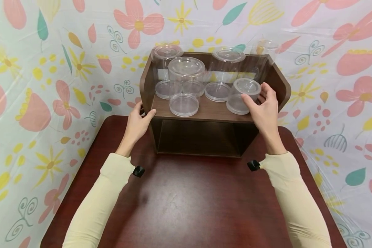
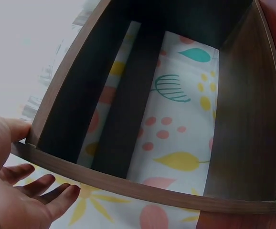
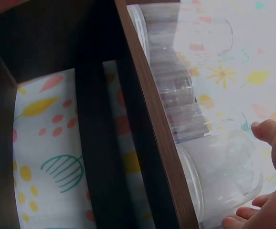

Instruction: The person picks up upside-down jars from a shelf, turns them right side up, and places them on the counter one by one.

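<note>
A brown two-level wooden shelf (image 1: 201, 109) stands on the table, with clear plastic jars on its upper board. My left hand (image 1: 139, 121) holds its left side, thumb on the front corner and fingers along the outer panel. In the left wrist view the thumb touches the shelf's edge (image 2: 143, 190) and the fingers spread outside it. At the right end, my right hand (image 1: 266, 110) is round a short clear jar (image 1: 240, 100), thumb in front and fingers on the far right side. The jar stands upright on the board. Exact finger contact is partly hidden.
A tall clear jar (image 1: 186, 89) stands at the board's front left. Others are behind it: a back-left jar (image 1: 165, 74), a back-middle jar (image 1: 221, 75) and a far-right jar (image 1: 261, 60). The dark red table (image 1: 179, 199) extends in front; flowered sheeting (image 1: 80, 69) surrounds it.
</note>
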Motion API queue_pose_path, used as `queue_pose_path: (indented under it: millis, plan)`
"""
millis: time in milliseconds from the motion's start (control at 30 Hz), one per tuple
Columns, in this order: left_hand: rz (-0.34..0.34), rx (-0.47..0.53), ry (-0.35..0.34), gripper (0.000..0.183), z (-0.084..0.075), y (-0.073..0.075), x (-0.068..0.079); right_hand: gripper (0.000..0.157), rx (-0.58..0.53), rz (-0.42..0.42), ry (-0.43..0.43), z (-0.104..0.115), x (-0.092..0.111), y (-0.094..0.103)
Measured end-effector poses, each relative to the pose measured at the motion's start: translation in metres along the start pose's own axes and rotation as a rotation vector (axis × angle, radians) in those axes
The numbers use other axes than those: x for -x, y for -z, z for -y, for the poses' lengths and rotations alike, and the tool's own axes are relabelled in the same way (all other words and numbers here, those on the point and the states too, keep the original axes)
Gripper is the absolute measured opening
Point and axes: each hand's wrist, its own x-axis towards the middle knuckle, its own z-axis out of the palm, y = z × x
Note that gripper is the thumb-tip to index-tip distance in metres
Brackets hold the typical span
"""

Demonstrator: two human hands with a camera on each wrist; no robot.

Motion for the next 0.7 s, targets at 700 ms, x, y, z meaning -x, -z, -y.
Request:
queue_pose_path:
  millis: [700]
  plan:
    - [0.074, 0.006, 0.034, 0.054, -0.005, 0.001, -0.001, 0.095, 0.203, -0.059, -0.03, 0.003, -0.015, -0.02]
